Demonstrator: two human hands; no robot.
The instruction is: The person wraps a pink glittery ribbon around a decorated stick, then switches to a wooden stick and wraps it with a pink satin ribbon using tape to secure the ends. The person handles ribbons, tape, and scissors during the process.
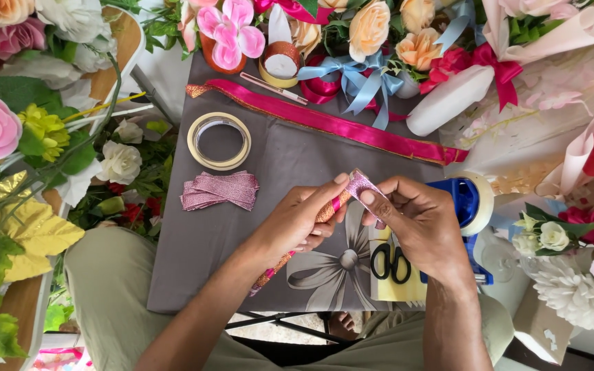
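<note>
Head view looks straight down at a grey board resting across the person's lap, with both hands meeting above its near edge. The left hand is curled closed, thumb and forefinger pinching the glittery pink ribbon where it folds, while an orange-gold glitter strip trails down from under the palm. The right hand is likewise closed in a fingertip pinch on the other end of that short ribbon piece, holding it taut and slightly tilted. The ribbon is thus held in the air between the two hands, just above the board, touching nothing else. The likeliest trouble, as a judgement, is the fold slipping: the piece is short and slick-looking, and if either pinch loosens the fold would spring open or drop into the lap. The trailing strip could also snag on the board's edge and pull the work askew. A stack of folded pink ribbon pieces lies well to the left, near a roll of tape; a careless elbow could scatter them, since nothing pins them down. Black-handled scissors lie just under the right wrist, so a lowered hand may knock them off. The blue tape dispenser sits just beyond the right hand, and the long magenta ribbon crosses the far side. Artificial flowers crowd both sides, leaving little room for anything to slide.
</note>
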